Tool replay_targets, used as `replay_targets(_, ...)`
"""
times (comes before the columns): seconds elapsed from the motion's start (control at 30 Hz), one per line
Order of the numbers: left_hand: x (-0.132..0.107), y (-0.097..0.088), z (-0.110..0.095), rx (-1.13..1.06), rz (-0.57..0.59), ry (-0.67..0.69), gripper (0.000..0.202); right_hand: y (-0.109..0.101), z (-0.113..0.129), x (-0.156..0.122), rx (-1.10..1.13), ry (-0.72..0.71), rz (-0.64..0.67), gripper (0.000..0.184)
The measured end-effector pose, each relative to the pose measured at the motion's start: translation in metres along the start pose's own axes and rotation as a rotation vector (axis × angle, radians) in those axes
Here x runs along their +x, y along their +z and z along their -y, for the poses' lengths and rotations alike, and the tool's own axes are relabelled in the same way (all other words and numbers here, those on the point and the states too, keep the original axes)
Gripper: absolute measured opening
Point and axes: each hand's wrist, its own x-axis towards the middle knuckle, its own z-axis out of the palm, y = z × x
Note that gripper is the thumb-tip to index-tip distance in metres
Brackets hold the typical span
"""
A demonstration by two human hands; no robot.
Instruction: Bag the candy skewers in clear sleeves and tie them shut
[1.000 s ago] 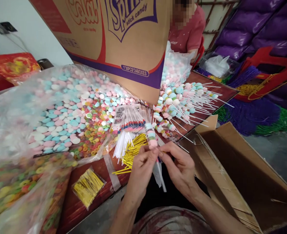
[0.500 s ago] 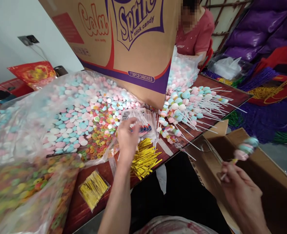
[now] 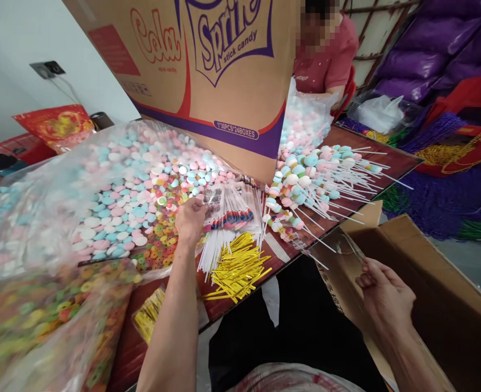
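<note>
My left hand (image 3: 189,219) reaches over the table, its fingertips pinched at the left edge of a stack of clear printed plastic bags (image 3: 232,209). White sticks (image 3: 214,247) and a pile of gold twist ties (image 3: 242,267) lie just below these bags. My right hand (image 3: 385,291) is over the open cardboard box (image 3: 440,288), with thumb and fingers pressed together. Whether anything is between them I cannot make out; a strip of clear film (image 3: 350,245) shows close to the fingertips. Skewers of marshmallows and gummy rings (image 3: 301,174) are heaped right of the bags.
A large carton (image 3: 224,103) stands on the table. Left of the bags spread loose marshmallows (image 3: 118,212) and gummy rings (image 3: 162,239). A bag of gummy rings (image 3: 40,321) lies at front left. A person (image 3: 326,54) sits beyond the carton; purple sacks (image 3: 424,49) are stacked behind.
The marshmallow skewer has left my right hand and is out of sight; that hand has shifted slightly left. My left hand has moved left, from above the bags to their left edge.
</note>
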Motion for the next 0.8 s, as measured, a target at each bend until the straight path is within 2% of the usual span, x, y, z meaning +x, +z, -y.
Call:
replay_targets(0.1,-0.005,-0.005,-0.003,-0.13,-0.006,-0.032,0.017,0.018,0.006,-0.018,0.035,0.062,0.017,0.031)
replay_targets(0.17,-0.016,-0.006,-0.01,-0.334,0.031,-0.078,0.021,0.026,0.016,-0.034,-0.092,-0.059,0.021,0.029)
replay_targets(0.23,-0.036,-0.002,-0.02,-0.627,0.11,-0.116,0.02,0.037,0.03,-0.053,-0.283,-0.207,0.086,0.023)
replay_targets(0.3,-0.064,0.008,-0.032,-0.861,0.194,-0.166,0.015,0.053,0.044,-0.074,-0.326,-0.271,0.275,0.022)
replay_targets(0.37,-0.097,0.021,-0.044,-0.983,0.245,-0.229,0.019,0.075,0.056,-0.093,-0.271,-0.235,0.505,0.022)
replay_targets(0.43,-0.127,0.034,-0.052,-1.074,0.304,-0.304,0.022,0.099,0.062,-0.105,-0.152,-0.141,0.648,0.028)
replay_targets(0.47,-0.14,0.039,-0.054,-1.117,0.315,-0.335,0.022,0.11,0.064,-0.108,-0.086,-0.082,0.68,0.03)
replay_targets(0.53,-0.157,0.046,-0.054,-1.173,0.347,-0.378,0.02,0.127,0.065,-0.109,0.004,-0.01,0.664,0.023)
replay_targets(0.63,-0.165,0.047,-0.045,-1.164,0.403,-0.409,0.022,0.136,0.065,-0.103,0.037,0.029,0.626,0.026)
replay_targets(0.73,-0.163,0.044,-0.035,-1.114,0.437,-0.456,0.03,0.135,0.065,-0.097,0.004,0.01,0.679,0.032)
replay_targets(0.8,-0.163,0.043,-0.033,-1.112,0.409,-0.482,0.031,0.135,0.065,-0.097,-0.019,-0.017,0.717,0.037)
